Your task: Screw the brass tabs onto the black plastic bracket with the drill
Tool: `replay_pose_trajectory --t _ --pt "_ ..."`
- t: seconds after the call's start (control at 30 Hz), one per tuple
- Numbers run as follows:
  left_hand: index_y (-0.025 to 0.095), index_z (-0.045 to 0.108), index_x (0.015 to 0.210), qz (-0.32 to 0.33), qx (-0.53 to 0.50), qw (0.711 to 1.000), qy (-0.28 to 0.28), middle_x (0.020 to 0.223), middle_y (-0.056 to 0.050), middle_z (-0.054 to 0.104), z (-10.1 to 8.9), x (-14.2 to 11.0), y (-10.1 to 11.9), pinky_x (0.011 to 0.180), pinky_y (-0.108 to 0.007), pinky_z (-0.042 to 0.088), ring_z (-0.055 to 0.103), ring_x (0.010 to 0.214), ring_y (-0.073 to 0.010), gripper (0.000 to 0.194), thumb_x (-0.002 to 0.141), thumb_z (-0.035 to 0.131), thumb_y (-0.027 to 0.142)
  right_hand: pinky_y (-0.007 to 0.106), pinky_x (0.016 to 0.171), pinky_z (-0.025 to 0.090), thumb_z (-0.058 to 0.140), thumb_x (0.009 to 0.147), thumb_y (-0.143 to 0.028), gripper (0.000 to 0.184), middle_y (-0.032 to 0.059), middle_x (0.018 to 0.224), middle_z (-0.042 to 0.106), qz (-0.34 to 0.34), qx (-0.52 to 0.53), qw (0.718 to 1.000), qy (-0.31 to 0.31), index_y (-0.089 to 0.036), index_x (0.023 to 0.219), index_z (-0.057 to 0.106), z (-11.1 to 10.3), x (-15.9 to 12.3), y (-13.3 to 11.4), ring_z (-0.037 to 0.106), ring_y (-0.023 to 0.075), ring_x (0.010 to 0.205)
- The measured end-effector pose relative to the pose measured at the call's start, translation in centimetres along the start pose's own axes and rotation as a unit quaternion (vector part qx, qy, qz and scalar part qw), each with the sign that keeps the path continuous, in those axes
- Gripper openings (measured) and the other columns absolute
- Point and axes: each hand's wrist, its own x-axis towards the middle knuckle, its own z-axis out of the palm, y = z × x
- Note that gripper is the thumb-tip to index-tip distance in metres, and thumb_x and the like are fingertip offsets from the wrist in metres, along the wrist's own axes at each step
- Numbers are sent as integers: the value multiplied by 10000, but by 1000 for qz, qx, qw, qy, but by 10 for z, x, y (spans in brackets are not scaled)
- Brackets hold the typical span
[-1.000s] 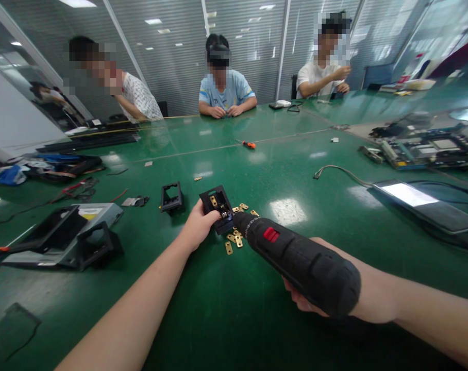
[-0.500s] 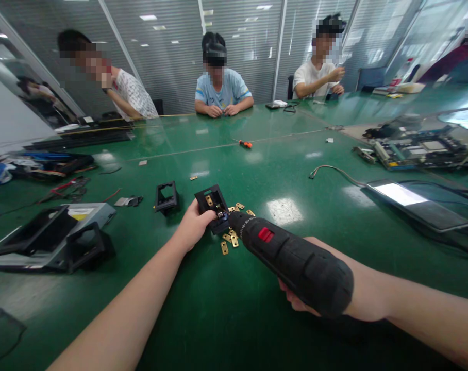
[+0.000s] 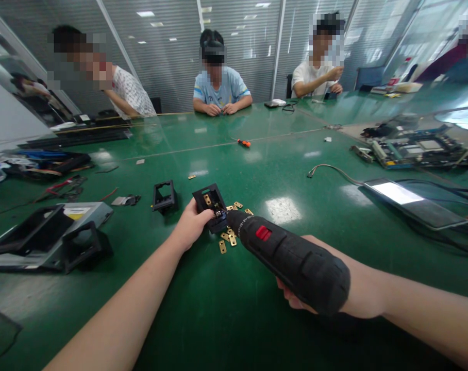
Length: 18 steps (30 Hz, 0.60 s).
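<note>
My left hand grips a small black plastic frame with a brass plate inside it, holding it tilted on the green table. My right hand is wrapped round a black electric screwdriver with a red switch. The screwdriver's tip sits in the frame at its near edge. Several small brass plates lie scattered beside and under the frame.
A second black frame stands left of the first. A grey drive case with black brackets lies at left. A tablet with cable and circuit boards are at right. An orange screwdriver lies farther off. Three people sit across the table.
The view has drifted slightly, so everything sits a little further left and higher. Both hands keep their grip and the screwdriver tip stays in the frame.
</note>
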Motion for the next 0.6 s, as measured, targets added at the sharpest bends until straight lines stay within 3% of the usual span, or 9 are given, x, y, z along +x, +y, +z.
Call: replay_pose_trajectory --t 0.33,0.6 --pt "197 669 1095 -1 -6 1000 2 1057 -53 757 -2 2 -6 1014 -516 539 706 1032 -299 432 683 759 290 289 687 520 810 715 -107 346 -5 873 678 9 29 1000 8 -190 984 610 -1 2 1 646 171 758" --pt "193 674 1089 -4 -6 1000 5 1087 -60 760 -1 0 -1 1045 -512 522 701 1075 -311 444 665 769 288 267 674 505 820 727 -102 298 -4 852 676 21 24 999 9 -172 956 642 0 1 4 622 155 745"
